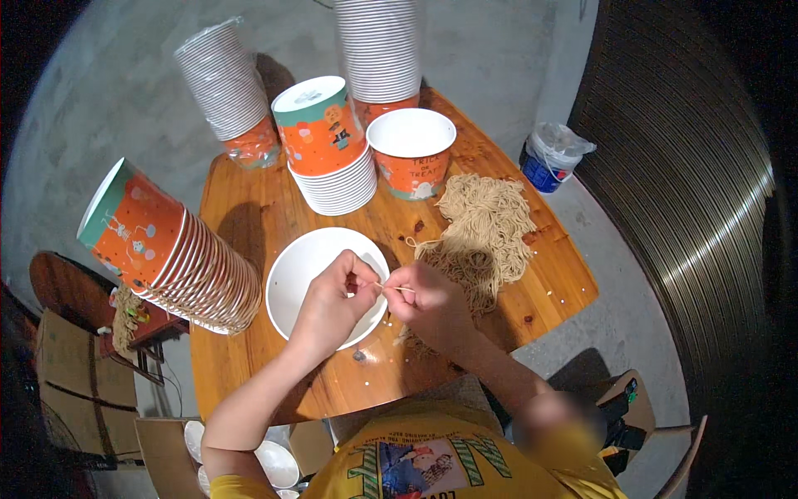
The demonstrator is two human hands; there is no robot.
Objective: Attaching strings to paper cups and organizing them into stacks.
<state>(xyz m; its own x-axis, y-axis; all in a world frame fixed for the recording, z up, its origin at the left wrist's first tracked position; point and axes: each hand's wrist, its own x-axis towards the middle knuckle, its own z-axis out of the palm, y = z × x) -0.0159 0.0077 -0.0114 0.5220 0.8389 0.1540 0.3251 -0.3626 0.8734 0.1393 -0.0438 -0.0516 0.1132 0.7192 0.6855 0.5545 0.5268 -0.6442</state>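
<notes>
Over the mouth of a white-lined paper bucket (287,279), my left hand (335,298) and my right hand (426,301) come close together. A short length of beige string (397,289) stretches between their fingertips, pinched at both sides. Whether it passes through the bucket's rim is hidden by the fingers. A loose heap of the same beige string (490,220) lies on the table, just past my right hand. To the left leans a nested stack of orange and green paper buckets (150,220), with string showing along its rims.
On the wooden table (241,366) stand an upright orange bucket (411,170), an upside-down stack (324,137), and two plastic-wrapped stacks (218,79) behind. A blue pail (544,170) sits on the floor at right. Cardboard boxes (83,387) stand at left.
</notes>
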